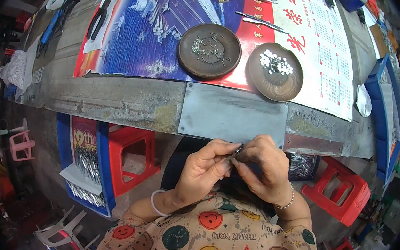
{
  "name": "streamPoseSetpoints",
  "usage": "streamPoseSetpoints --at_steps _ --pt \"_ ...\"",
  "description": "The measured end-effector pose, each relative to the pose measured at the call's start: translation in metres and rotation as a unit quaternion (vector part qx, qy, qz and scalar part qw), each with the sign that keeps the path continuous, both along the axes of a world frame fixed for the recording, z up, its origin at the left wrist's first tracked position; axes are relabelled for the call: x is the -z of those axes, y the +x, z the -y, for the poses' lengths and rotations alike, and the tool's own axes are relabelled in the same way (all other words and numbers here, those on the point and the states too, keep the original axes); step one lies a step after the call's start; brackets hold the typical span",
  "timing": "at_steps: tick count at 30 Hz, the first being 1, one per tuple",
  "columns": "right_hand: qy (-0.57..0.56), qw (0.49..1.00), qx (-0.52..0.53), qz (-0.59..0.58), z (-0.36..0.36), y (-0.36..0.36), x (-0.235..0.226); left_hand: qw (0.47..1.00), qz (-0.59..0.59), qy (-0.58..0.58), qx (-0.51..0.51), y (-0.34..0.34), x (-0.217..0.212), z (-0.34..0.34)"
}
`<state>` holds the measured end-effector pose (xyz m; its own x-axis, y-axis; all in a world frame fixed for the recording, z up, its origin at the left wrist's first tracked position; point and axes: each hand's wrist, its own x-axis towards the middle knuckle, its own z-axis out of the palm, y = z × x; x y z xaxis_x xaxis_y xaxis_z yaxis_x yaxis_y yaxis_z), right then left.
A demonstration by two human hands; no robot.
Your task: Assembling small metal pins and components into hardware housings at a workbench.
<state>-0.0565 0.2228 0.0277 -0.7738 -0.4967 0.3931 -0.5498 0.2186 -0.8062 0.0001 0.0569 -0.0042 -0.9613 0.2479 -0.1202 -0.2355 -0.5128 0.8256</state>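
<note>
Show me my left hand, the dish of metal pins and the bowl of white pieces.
Left hand [205,168], head view: its middle.
Dish of metal pins [184,51], head view: left wall.
Bowl of white pieces [286,87], head view: bare inside.

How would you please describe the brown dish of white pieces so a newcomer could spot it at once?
On the grey workbench, find the large, colourful printed poster. Near its front edge, right of a shallow round brown dish of thin slivers, sits the second round brown dish. Only this one holds small round white pieces, with darker ones among them.
</note>
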Motion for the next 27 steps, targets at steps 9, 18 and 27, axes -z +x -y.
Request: streamPoseSetpoints --at_steps 9,18,27 --pt "-0.034 0.997 0.031 -0.064 0.013 0.002 0.005 0.997 -0.029 0.074 -0.013 0.000 0.001 0.002" --pt "-0.260 0.925 -0.011 0.278 0.019 0.014 0.021 0.997 -0.059 0.051 -0.014 0.006 0.003 0.008" --pt "-0.387 0.803 -0.083 0.444 0.023 0.020 0.024 0.990 -0.130 -0.027 -0.055 0.011 -0.010 0.008"
